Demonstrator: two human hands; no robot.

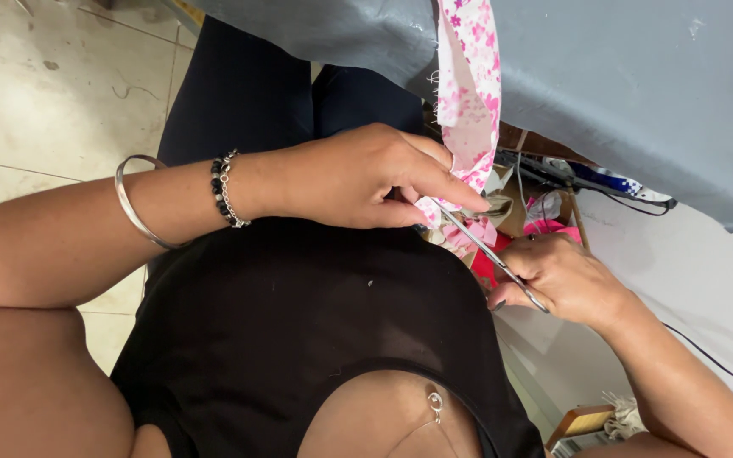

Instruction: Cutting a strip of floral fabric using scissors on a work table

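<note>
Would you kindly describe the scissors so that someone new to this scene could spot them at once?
Start at the grey cloth across the top, then follow the pink flowered fabric strip hanging from it down to the left hand. The scissors run slantwise from there to the right hand: thin, silvery metal, unlike everything soft around them.

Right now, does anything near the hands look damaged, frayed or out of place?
Only small things. The pink floral fabric strip has loose threads fraying along its left edge, above where the left hand pinches it. The right hand holds the scissors at the strip's lower end. Nothing looks spilled.

one head-worn camera looks steeply down, close over the person's lap and hands.
</note>
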